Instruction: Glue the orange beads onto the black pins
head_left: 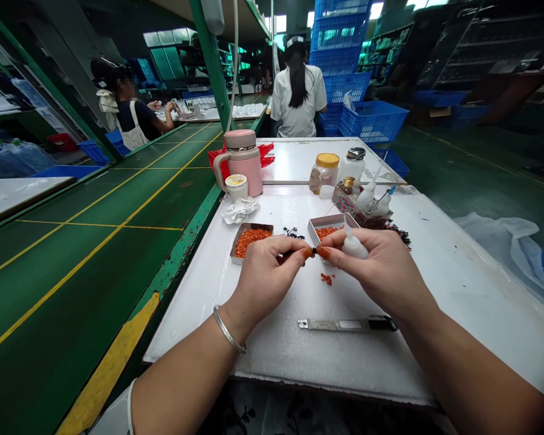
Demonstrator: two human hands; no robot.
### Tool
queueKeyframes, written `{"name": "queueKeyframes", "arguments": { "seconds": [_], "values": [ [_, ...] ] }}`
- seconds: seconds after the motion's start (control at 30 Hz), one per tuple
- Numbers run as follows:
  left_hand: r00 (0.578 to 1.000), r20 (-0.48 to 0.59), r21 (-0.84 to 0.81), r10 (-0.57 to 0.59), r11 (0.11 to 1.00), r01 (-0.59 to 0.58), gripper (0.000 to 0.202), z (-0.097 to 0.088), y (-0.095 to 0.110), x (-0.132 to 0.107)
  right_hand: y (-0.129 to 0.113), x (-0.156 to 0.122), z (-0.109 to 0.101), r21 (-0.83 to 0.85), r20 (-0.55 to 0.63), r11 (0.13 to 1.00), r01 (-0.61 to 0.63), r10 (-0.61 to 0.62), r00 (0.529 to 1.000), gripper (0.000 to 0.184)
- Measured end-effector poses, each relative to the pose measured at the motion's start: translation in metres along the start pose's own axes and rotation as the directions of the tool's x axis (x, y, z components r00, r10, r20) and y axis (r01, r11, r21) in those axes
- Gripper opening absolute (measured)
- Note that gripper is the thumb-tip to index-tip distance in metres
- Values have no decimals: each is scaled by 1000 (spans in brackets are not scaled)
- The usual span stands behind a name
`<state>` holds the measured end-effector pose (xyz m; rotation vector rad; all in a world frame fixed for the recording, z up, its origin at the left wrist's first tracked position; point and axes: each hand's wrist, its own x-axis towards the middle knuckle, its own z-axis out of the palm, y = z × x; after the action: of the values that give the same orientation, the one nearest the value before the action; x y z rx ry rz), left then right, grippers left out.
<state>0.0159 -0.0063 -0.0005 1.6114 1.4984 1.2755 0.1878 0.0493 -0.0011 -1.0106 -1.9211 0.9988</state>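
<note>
My left hand (pixel 272 266) is closed in a pinch, its fingertips on a tiny black piece (pixel 314 251) whose kind is too small to make out. From the other side, the thumb and forefinger of my right hand (pixel 385 266) pinch the same piece. A white squeeze bottle (pixel 354 246) with a thin nozzle shows between that thumb and forefinger, seemingly tucked in the hand. Orange chips fill a tray (pixel 232 251) beyond my left hand and a white box (pixel 314 225) behind my right. A few loose orange chips (pixel 327 278) lie below my fingertips.
Nearer me on the white table (pixel 263 362) lies a utility knife (pixel 344 324). Black branched pieces (pixel 294 232), crumpled tissue (pixel 240 210), a pink jug (pixel 245 166), jars (pixel 325 172) and a bottle holder (pixel 353 202) stand farther back. A green conveyor (pixel 95 254) runs at left; two people sit beyond.
</note>
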Motion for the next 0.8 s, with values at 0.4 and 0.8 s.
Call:
{"name": "queueKeyframes", "arguments": {
  "seconds": [0.4, 0.8],
  "values": [
    [991, 81, -200, -106, 972, 120, 17, -2, -6, 2, 4, -1, -1, 70, -76, 996, 55, -49, 996, 17],
    [975, 149, -366, -165, 907, 209, 23, -2, -5, 4, 8, -4, 9, -84, -148, 901, 426, -435, 888, 18]
  ]
}}
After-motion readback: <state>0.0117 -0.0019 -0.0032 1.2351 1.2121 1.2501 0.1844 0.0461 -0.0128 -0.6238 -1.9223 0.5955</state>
